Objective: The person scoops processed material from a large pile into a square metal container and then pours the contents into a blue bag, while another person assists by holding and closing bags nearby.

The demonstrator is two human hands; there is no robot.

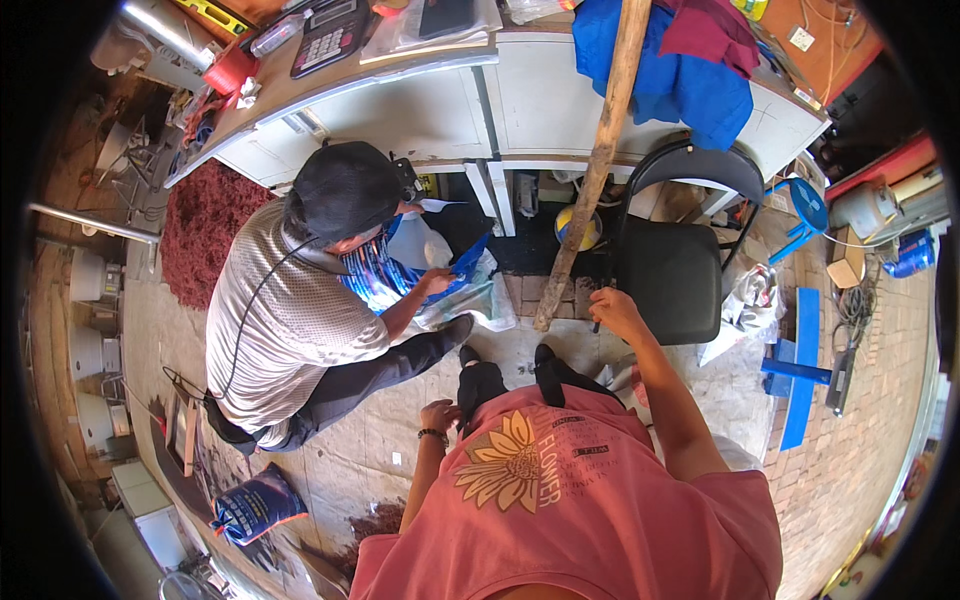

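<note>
Nearest: coral t-shirt (pixel 560 500) fills the lower view, sunflower print on it. Left hand (pixel 438 414), bracelet at the wrist, rests low by the knee; fingers curled loosely inward, holding nothing I can make out. Dark trouser legs and shoes (pixel 470 355) stand on the paved floor (pixel 390 440) just ahead.

Right hand (pixel 612 303) reaches forward beside the front edge of the black folding chair (pixel 675 265). Can't tell if its fingers close on the chair frame or just touch it. The long wooden pole (pixel 595 165) is just left of that hand: foot on the floor, leaning up across the white worktop (pixel 520 95), apparently apart from the hand.

Left, a crouching person (pixel 300 300) in a checked shirt and dark cap handles a blue plastic bag (pixel 468 262).

Far: calculator (pixel 328 38) and blue cloth (pixel 665 75) on the worktop.

Risk, my read: the pole only leans, nothing pins its foot. Nudge the chair and the pole may slide and drop toward the crouching person. Tight space, feet close to its base.
</note>
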